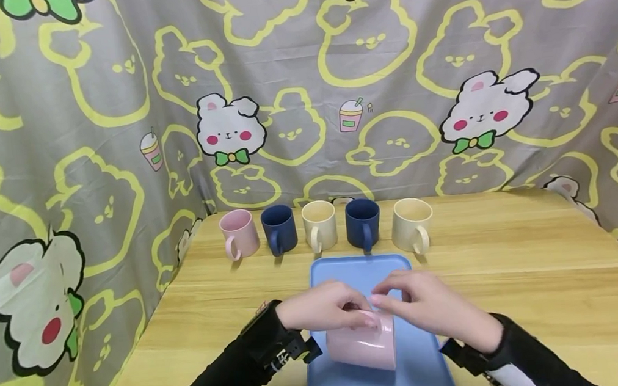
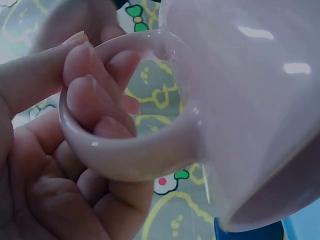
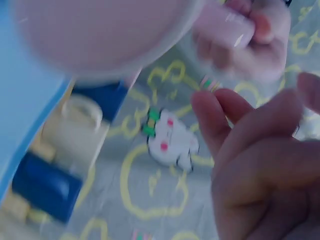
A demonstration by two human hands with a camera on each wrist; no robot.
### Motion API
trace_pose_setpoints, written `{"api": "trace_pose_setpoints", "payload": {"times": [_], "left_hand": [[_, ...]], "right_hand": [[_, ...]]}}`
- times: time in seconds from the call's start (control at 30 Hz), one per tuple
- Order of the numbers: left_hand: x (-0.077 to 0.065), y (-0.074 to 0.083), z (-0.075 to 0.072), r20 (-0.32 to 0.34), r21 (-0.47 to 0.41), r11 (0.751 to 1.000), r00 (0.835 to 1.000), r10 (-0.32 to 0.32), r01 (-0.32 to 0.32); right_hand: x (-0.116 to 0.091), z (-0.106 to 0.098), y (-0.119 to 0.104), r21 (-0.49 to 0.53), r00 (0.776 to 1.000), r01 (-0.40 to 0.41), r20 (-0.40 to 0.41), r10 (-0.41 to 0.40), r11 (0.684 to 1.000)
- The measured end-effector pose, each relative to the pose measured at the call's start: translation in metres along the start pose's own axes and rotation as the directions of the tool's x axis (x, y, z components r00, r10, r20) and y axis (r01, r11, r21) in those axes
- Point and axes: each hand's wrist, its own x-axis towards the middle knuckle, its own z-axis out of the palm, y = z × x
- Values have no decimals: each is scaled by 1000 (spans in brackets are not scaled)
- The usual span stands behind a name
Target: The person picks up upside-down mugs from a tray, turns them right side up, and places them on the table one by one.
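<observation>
My left hand (image 1: 324,307) grips a glossy pink mug (image 1: 361,351) by its handle, fingers hooked through the loop. The mug lies sideways over a blue tray (image 1: 420,364), its mouth toward the right side. The left wrist view shows the fingertips (image 2: 90,95) inside the handle (image 2: 130,155). Just to the right of the mug, my right hand (image 1: 426,305) hovers with fingers loosely bent. In the right wrist view its fingertips (image 3: 210,112) are apart from the mug (image 3: 110,35), with nothing between them.
Behind the tray stands a row of upright mugs: pink (image 1: 239,233), navy (image 1: 280,229), cream (image 1: 320,219), navy (image 1: 363,220) and cream (image 1: 408,227). They stand on a wooden table (image 1: 517,297). A patterned grey curtain (image 1: 298,65) hangs around its back and sides.
</observation>
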Motion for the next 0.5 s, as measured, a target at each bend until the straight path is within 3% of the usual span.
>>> {"api": "trace_pose_setpoints", "payload": {"times": [0.13,0.27,0.37,0.5], "left_hand": [[3,4,3,-115,58,998,993,21,-14],[4,6,6,-232,122,992,970,65,-37],[3,7,7,-273,140,989,959,77,-40],[3,6,9,-286,177,983,953,97,-47]], "right_hand": [[14,7,-7,139,991,-26,130,8,990],[21,12,-6,297,973,-127,224,60,946],[27,15,-5,368,953,-203,287,97,907],[32,19,-2,369,932,-280,325,159,886]]}}
